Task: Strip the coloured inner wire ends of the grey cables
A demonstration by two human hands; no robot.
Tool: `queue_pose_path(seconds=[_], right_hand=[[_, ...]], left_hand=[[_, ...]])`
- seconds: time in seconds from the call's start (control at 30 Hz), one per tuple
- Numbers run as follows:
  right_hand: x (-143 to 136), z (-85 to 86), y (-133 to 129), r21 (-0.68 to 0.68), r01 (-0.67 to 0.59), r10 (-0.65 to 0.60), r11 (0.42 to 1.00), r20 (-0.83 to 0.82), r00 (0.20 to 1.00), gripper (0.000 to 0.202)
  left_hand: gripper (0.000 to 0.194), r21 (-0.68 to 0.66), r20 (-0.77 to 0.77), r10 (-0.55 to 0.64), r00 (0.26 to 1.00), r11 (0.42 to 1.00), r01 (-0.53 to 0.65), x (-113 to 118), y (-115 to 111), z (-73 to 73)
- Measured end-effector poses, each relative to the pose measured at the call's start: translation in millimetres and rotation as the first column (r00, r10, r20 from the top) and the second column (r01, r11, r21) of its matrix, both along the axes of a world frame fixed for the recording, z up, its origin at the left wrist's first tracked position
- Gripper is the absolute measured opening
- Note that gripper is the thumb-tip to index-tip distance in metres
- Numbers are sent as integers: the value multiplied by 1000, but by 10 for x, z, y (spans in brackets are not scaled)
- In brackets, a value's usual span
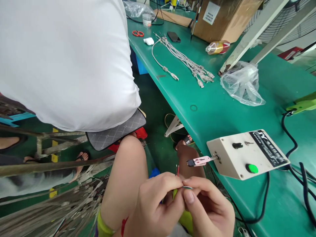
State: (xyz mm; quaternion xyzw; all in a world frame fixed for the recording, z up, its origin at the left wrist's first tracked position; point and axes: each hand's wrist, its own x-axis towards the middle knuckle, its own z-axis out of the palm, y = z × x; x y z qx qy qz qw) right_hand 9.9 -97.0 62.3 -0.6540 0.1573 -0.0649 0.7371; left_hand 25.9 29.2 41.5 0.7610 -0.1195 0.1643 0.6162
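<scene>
Over my lap, my left hand (159, 202) and my right hand (209, 207) meet with their fingertips pinched together. Thin wires (187, 187) show between them, one dark and one pale. A red wire end (177, 170) sticks up behind my left fingers. The rest of what I hold is hidden by my fingers. Just beyond my right hand, at the table's edge, is a cream control box (247, 154) with a green button (252, 168) and a black knob. A pink and black piece (198, 161) sits on the shaft out of its side.
Grey USB cables (185, 59) lie on the green table (197, 112), near a phone (173, 36), red scissors (137, 33) and a bottle (217, 47). A plastic bag (243, 84) rests by a metal post. A person in white (66, 62) sits close on the left. Black cords (265, 197) trail at right.
</scene>
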Motion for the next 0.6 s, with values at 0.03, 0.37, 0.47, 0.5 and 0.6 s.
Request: queue_pose_path(seconds=[0.03,0.37,0.47,0.5,0.6], right_hand=[[25,-25,-20,-6,-7,7,1000,-7,1000,22],[7,-424,-290,82,-99,102,992,-32,994,18],[39,-415,-258,106,-90,98,990,-66,993,24],[70,-400,-244,102,-78,85,992,-68,994,29],[205,-348,-207,89,-16,23,996,-78,997,49]], left_hand=[[22,-3,-11,-2,1000,1000,2,-11,-5,-7],[23,-41,-114,38,993,998,-43,-62,-1,-72],[21,-41,-117,26,993,999,-31,-34,-2,-123],[21,-37,-119,30,992,999,-34,-20,-4,-135],[22,-34,-118,43,992,998,-47,28,-13,-147]])
